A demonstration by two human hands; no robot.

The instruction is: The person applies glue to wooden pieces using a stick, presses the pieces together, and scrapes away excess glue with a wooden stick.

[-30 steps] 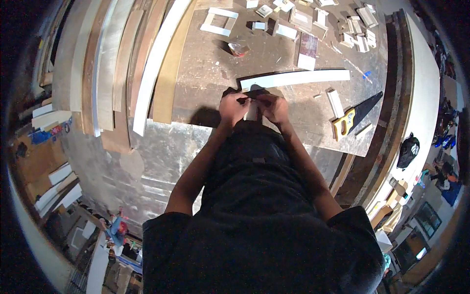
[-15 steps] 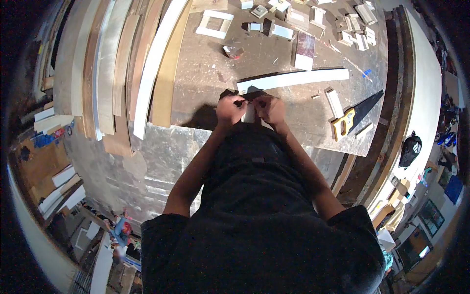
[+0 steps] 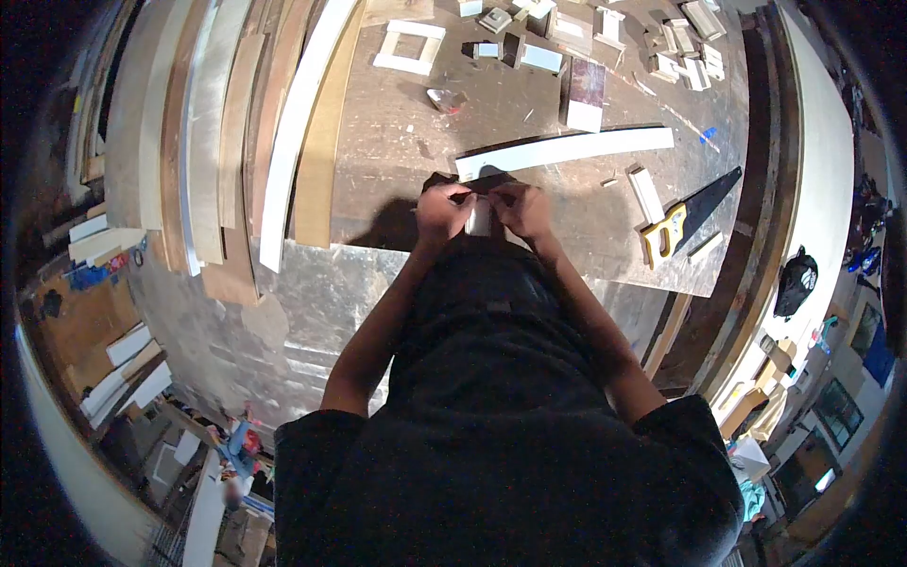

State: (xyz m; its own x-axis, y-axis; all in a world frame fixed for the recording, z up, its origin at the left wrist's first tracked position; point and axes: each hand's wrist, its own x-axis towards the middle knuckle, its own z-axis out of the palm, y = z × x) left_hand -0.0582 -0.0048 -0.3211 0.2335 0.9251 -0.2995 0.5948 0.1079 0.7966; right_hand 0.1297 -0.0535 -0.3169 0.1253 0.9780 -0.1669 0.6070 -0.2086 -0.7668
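Close in front of my body, at the near edge of the wooden workbench (image 3: pixel 378 180), both hands meet with fingers curled. My left hand (image 3: pixel 442 214) is closed in a pinch, its fingertips at the far end of a short pale wood piece (image 3: pixel 480 221). From the other side, my right hand (image 3: pixel 523 212) is pinched at the same spot. What lies between the fingertips is too small and shaded to make out. Just beyond the hands lies a long white strip of wood (image 3: pixel 567 149). To the right rests a handsaw (image 3: pixel 697 219) with a yellow and black handle.
Long boards (image 3: pixel 236 123) lie side by side on the left. A small wooden frame (image 3: pixel 410 47) and several cut blocks (image 3: pixel 685 47) sit at the back. A short wood piece (image 3: pixel 646 195) lies beside the saw. Another person (image 3: pixel 236 454) is at the lower left.
The view has shifted very slightly. Both hands stay pinched together at the far end of the pale wood piece, with almost no visible movement.
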